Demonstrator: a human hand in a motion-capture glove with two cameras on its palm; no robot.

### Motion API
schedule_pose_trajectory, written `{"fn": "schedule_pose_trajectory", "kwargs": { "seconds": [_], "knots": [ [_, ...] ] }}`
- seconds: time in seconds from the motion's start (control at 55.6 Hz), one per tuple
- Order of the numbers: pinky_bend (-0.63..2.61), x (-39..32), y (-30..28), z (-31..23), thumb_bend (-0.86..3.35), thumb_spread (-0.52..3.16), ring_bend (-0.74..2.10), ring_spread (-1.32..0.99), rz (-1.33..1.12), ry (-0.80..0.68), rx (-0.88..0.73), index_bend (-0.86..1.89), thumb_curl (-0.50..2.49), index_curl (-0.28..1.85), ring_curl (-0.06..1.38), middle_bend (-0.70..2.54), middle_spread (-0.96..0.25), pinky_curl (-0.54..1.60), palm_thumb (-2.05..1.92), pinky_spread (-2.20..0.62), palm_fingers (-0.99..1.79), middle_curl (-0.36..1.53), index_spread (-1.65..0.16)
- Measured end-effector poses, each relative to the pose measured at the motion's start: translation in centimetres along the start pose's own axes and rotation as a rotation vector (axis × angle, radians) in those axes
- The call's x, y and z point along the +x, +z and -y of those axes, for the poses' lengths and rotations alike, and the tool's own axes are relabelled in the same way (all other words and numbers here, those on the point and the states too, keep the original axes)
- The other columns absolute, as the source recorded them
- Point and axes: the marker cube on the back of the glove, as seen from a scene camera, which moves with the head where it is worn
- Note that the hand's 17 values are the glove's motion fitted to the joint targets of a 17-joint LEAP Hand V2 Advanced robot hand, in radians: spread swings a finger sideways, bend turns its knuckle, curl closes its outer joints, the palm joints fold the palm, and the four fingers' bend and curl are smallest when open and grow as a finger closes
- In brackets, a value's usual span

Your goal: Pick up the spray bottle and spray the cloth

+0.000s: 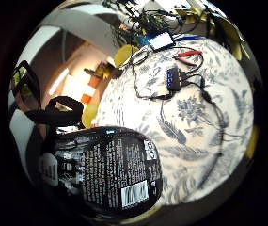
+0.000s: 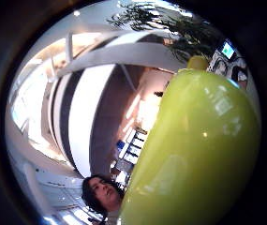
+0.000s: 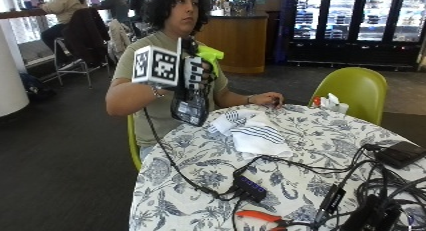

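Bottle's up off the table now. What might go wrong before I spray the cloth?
The gloved right hand holds the spray bottle beside the table edge, off to one side of the striped cloth: spray may miss it. The USB hub and cables lie close to the cloth, so mist could wet them.

Bright, even indoor light; palm views warp edges.
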Motion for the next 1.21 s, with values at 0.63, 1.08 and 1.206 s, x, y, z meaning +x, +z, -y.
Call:
{"fn": "schedule_pose_trajectory", "kwargs": {
  "seconds": [0.63, 1.08, 1.206],
  "knots": [
    [0.42, -5.2, 10.1, 1.8, -0.03, 0.40, 0.70, -0.18, -0.843, 0.350, -0.786, 0.30, 0.75, 0.59, 0.50, 0.67, -0.16, 0.43, 1.02, -0.25, 1.34, 0.58, -0.26],
    [0.44, 4.6, 16.0, -3.0, -0.03, 0.43, 0.70, -0.18, -1.167, 0.562, -1.140, 0.27, 0.79, 0.62, 0.49, 0.66, -0.15, 0.43, 1.01, -0.25, 1.33, 0.58, -0.26],
    [0.45, 5.4, 16.5, -3.6, -0.03, 0.44, 0.70, -0.18, -1.138, 0.573, -1.182, 0.25, 0.80, 0.63, 0.49, 0.66, -0.15, 0.43, 1.00, -0.25, 1.33, 0.58, -0.26]
  ]
}}
